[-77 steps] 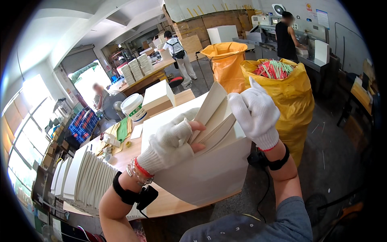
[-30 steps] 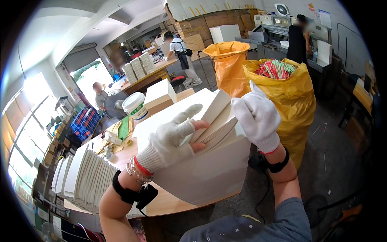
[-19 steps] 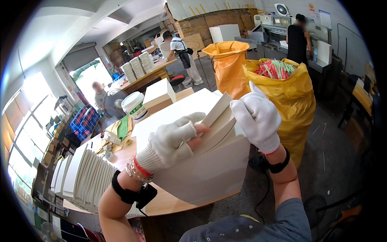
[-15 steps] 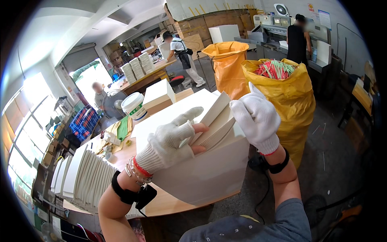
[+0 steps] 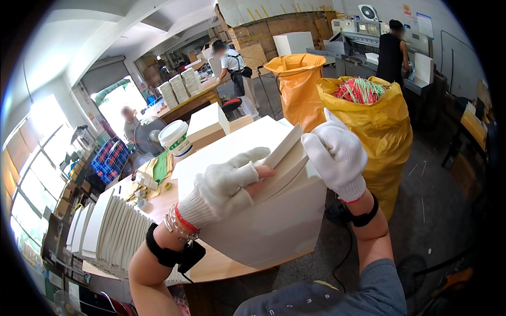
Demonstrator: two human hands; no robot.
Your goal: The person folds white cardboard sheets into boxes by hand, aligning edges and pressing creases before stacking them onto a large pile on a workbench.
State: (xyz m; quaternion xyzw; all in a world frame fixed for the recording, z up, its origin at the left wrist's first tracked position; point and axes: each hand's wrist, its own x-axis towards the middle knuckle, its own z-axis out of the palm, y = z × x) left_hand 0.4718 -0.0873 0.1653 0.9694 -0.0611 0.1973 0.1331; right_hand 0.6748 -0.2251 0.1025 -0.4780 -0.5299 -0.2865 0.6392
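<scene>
A tall stack of white paper sheets (image 5: 263, 231) stands before me at the table's edge. My left hand (image 5: 224, 184), in a white knit glove with some fingertips bare, closes on a lifted bundle of sheets (image 5: 282, 150) on top. Its bare fingertips press at the bundle's near edge, and one gloved finger stretches across the top. My right hand (image 5: 337, 155), also gloved, is curled closed at the right end of the lifted sheets, its thumb pointing up. The sheet corners at its fingers are partly hidden by the glove.
Fanned white stacks (image 5: 113, 229) sit at the left on the wooden table (image 5: 232, 271). A white bucket (image 5: 175, 138) and a smaller paper block (image 5: 208, 124) stand behind. Yellow bags (image 5: 377, 137) flank the right, one full of red and green strips. Co-workers stand farther off.
The lifted sheets have shifted and now lie in thicker, closer layers under my left fingertips. My hands barely moved. In the background, the co-worker at the far table has shifted position.
</scene>
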